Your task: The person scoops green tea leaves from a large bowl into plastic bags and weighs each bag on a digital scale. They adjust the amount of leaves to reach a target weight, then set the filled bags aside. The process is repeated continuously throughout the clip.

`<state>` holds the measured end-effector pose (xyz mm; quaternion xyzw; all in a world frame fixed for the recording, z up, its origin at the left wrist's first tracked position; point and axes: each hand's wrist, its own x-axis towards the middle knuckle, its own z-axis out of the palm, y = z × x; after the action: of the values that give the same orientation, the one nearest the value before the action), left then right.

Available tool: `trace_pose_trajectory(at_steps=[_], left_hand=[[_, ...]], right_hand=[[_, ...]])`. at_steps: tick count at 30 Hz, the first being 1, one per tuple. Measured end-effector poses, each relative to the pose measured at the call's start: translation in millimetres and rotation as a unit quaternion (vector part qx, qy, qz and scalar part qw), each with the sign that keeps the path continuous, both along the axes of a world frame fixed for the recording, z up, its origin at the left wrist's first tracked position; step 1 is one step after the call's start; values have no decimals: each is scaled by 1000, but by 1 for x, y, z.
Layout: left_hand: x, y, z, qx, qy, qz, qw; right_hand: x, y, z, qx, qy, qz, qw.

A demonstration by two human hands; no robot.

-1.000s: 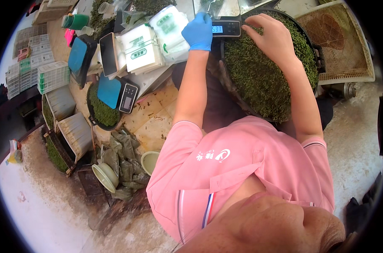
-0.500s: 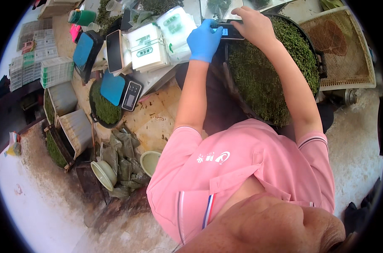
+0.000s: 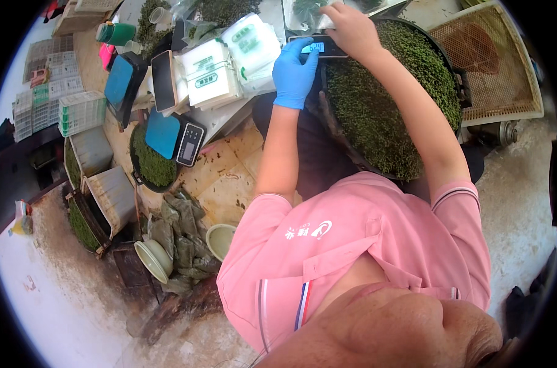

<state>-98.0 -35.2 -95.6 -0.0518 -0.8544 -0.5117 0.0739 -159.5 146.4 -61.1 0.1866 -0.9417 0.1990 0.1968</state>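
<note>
I see the right hand (image 3: pixel 354 34) now nearer the bag (image 3: pixel 306 13), left hand (image 3: pixel 295 75) half-curled at the scale (image 3: pixel 335 49); both fingers' hold unclear.

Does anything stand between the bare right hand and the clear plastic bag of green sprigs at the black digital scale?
Nothing visible does: the bare right hand is right beside the clear bag, though contact is unclear. The blue-gloved left hand is at the black scale, outside that gap.
</note>
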Motion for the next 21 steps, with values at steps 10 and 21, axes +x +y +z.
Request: trace_pose_trajectory(at_steps=[10, 21], left_hand=[[-25, 2, 58, -372, 95, -22, 923], [-32, -3, 68, -445, 162, -101, 875]], right_hand=[[35, -12, 10, -417, -185, 126, 881], [21, -34, 5, -179, -80, -13, 980]])
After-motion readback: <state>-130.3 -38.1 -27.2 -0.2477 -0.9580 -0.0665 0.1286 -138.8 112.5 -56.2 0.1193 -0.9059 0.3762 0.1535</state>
